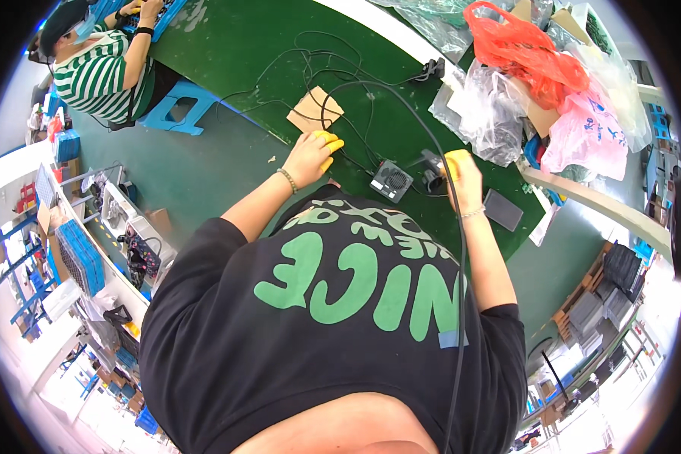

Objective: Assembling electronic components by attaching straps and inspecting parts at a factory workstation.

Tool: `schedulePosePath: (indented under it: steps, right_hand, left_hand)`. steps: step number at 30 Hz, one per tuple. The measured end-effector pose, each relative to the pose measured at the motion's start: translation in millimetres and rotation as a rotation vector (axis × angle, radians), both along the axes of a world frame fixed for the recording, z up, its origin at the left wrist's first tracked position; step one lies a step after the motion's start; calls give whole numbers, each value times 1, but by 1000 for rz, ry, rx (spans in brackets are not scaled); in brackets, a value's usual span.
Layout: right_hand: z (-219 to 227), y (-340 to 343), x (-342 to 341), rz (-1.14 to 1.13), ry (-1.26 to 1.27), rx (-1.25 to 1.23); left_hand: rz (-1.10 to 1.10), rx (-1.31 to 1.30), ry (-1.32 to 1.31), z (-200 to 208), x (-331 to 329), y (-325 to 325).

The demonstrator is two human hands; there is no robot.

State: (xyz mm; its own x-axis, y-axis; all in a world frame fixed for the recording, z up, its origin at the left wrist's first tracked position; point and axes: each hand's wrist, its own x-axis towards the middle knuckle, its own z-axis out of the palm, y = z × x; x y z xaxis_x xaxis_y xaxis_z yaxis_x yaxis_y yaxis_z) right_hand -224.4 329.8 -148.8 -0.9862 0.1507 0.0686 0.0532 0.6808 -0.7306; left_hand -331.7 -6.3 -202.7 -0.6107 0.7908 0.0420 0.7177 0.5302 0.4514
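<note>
My left hand point(310, 157), with yellow finger covers, is over the table's near edge, beside a brown cardboard piece point(315, 111) and thin black cables. Its thumb and fingers are apart, and I see nothing held between them. My right hand point(465, 180), also with yellow covers, has its fingers curled in beside a dark device point(432, 172) with a round part. Whatever those fingers grip is hidden. Between the hands sits a small grey box point(392, 181) with a slotted grille. To the right of my right hand lies a flat dark rectangular slab point(503, 209).
Black cables point(308, 68) tangle across the green table point(219, 45). Red, pink and clear plastic bags point(526, 57) pile up at the far right. A person in a striped shirt point(91, 79) works at the far left, near a blue stool point(178, 108). One thick cable point(459, 303) hangs close to my right arm.
</note>
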Motion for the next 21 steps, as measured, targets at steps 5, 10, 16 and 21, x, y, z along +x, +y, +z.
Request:
schedulePosePath:
  steps: [5,10,16,21]
  right_hand:
    - [33,29,16,-320,-191,-856]
    - [57,28,40,-38,-825,-905]
    - [30,-31,-3,500,-1057,-897]
    - [-21,-105,-57,437,-801,-534]
  left_hand:
    - [236,190,-52,-5,-3,-4]
    - [486,174,-139,-13,0,-10]
    - [403,414,-1042,26,29,18]
    - [361,496,-1750,68,45,11]
